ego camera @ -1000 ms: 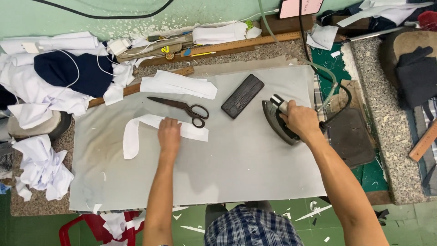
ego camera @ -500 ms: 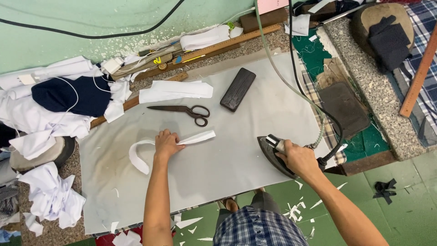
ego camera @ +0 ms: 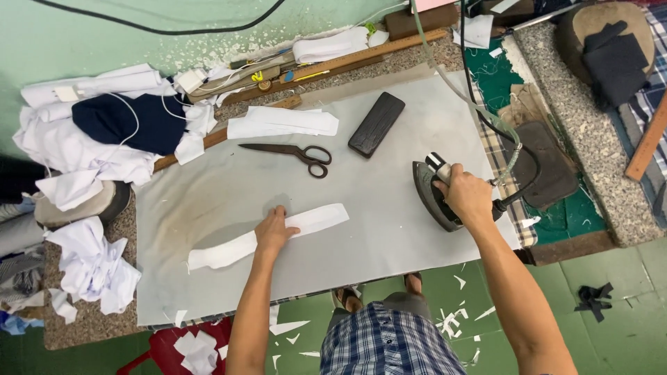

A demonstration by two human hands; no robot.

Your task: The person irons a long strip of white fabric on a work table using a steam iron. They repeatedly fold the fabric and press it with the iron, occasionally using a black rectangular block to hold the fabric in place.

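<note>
My left hand (ego camera: pixel 274 232) presses flat on the middle of a long white fabric strip (ego camera: pixel 316 219) that lies stretched out on the grey ironing cloth (ego camera: pixel 375 229). My right hand (ego camera: pixel 465 196) grips the handle of a dark steam iron (ego camera: pixel 429 193) standing on the cloth near its right edge, well to the right of the strip. A hose and a black cable (ego camera: pixel 479 104) run from the iron up toward the wall.
Black scissors (ego camera: pixel 295 153), a dark wooden block (ego camera: pixel 376 125) and a stack of white strips (ego camera: pixel 281 123) lie at the back of the cloth. White and navy fabric piles (ego camera: pixel 104 139) crowd the left. Wooden rulers (ego camera: pixel 361 57) line the wall. A dark iron rest (ego camera: pixel 549 163) sits at right.
The strip, curled and lifted half a second ago, now lies flat and straight under my left hand. The iron in my right hand has moved up and away from the table's front edge.
</note>
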